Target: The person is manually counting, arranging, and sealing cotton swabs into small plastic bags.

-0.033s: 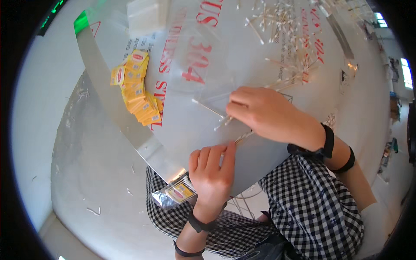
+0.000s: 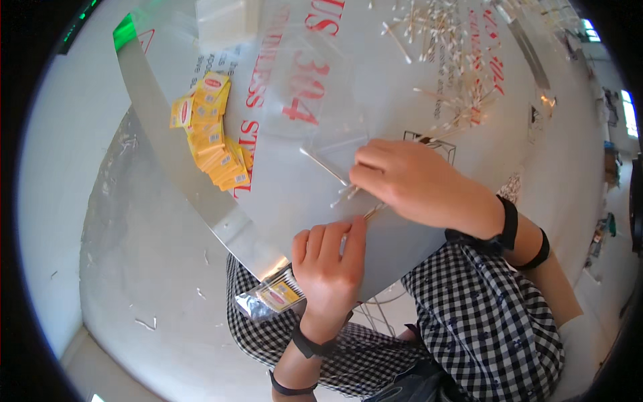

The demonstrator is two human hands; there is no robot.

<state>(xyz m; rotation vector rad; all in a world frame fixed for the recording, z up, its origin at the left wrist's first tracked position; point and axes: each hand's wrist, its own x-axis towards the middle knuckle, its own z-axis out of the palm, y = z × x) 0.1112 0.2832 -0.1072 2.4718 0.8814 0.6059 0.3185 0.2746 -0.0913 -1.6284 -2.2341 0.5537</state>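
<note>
Our right hand (image 2: 408, 184) pinches a few cotton swabs (image 2: 348, 193) whose long axis runs toward ten o'clock into the clear bag (image 2: 335, 144), while our left hand (image 2: 328, 264), fingers pressed together, lies at six o'clock.

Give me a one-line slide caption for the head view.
Right hand gathers cotton swabs beside a clear bag on the steel table; left hand rests at the edge.

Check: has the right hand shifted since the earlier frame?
No. The right hand sits the same against the yellow packet pile.
</note>
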